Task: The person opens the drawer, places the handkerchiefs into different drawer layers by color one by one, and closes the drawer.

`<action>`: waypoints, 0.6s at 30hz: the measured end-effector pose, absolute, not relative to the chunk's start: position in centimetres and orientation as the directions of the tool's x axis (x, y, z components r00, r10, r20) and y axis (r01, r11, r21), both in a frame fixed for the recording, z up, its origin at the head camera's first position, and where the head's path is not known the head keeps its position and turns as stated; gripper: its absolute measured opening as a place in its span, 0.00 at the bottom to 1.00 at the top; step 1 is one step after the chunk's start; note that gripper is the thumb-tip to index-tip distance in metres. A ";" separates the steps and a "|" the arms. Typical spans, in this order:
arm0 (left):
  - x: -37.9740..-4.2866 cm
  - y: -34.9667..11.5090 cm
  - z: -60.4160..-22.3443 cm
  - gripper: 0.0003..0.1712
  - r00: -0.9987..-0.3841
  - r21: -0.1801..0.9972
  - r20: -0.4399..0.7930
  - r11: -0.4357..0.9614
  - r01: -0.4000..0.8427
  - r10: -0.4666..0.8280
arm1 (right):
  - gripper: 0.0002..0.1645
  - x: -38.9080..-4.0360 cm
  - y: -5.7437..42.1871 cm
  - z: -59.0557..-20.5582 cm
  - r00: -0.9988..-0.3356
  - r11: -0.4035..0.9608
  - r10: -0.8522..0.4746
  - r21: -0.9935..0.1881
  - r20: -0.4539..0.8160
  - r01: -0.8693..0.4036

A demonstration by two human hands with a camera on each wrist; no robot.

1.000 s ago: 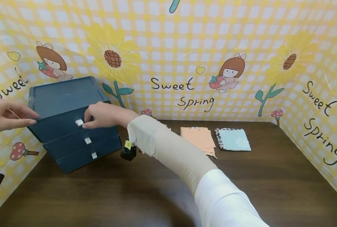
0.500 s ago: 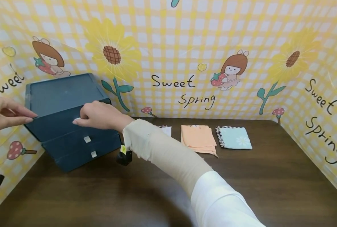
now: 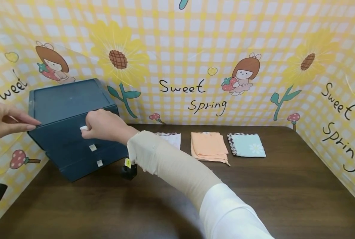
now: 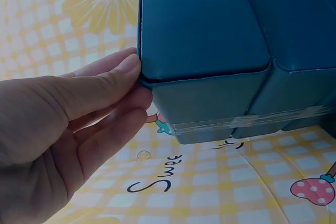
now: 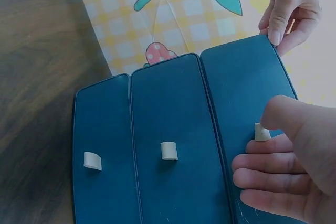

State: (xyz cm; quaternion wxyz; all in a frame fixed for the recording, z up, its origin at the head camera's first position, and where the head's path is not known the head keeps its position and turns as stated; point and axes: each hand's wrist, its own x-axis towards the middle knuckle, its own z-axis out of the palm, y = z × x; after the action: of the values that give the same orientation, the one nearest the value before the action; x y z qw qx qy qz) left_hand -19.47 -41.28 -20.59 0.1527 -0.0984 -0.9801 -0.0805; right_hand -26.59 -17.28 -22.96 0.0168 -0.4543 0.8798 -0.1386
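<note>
A dark blue drawer cabinet (image 3: 66,103) with three stacked drawers stands at the left of the table. My left hand (image 3: 10,120) pinches its front left top corner, thumb at the front edge and fingers round the side, as the left wrist view shows. My right hand (image 3: 105,125) is at the top drawer's white pull tab (image 5: 261,132), which it pinches between thumb and index finger. In the right wrist view its other fingers lie loosely curled before the drawer front (image 5: 247,87). All the drawers look pushed in.
White tabs (image 3: 93,147) mark the lower drawers. Along the back of the brown table (image 3: 255,192) lie folded cloths: a white one (image 3: 174,139) partly behind my right forearm, an orange one (image 3: 208,144) and a light blue one (image 3: 249,146). Patterned yellow sheeting (image 3: 177,59) walls the back and sides.
My right hand has moved slightly left onto the top tab and taken hold of it. The left hand stays at the cabinet's corner. The cloths have not moved.
</note>
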 end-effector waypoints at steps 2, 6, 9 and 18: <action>-19.8 -41.5 -20.6 0.05 -0.936 0.132 0.309 0.967 0.217 0.168 | 0.24 -26.6 -17.2 -23.0 -0.589 0.552 -0.803 -0.255 0.095 -0.794; -20.1 -41.1 -20.0 0.05 -0.940 0.120 0.293 0.968 0.220 0.177 | 0.25 -26.5 -16.7 -22.6 -0.582 0.548 -0.806 -0.240 0.106 -0.802; -20.0 -40.5 -19.4 0.04 -0.938 0.101 0.295 0.970 0.222 0.183 | 0.25 -26.2 -16.2 -22.3 -0.576 0.543 -0.810 -0.233 0.106 -0.807; -19.8 -41.3 -19.6 0.05 -0.948 0.146 0.280 0.969 0.199 0.153 | 0.21 -24.5 -15.8 -21.9 -0.554 0.530 -0.828 -0.204 0.083 -0.823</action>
State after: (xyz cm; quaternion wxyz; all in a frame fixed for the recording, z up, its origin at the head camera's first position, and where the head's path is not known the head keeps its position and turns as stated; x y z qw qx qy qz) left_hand -19.79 -41.25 -19.60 0.1344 -0.0896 -0.9831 -0.0864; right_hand -24.55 -15.76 -21.92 0.0120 -0.4719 0.8747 -0.1099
